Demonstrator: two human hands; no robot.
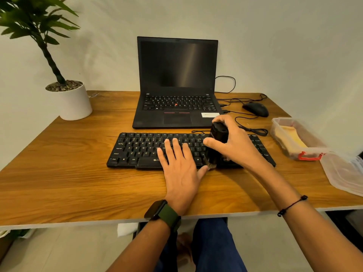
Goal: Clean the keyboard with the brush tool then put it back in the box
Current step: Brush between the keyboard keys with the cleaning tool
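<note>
A black keyboard (141,149) lies across the middle of the wooden desk. My left hand (179,165) rests flat on its centre keys, fingers spread, holding nothing. My right hand (233,142) grips a black brush tool (217,141) upright, with its brown bristles touching the keyboard's lower right part near the front edge. A clear plastic box (282,124) with red clips stands open at the right of the desk, with a yellow cloth inside.
An open black laptop (176,79) stands behind the keyboard. A wired black mouse (256,108) and its cables lie at the back right. The box's clear lid (345,173) lies at the right edge. A potted plant (72,101) stands at the back left.
</note>
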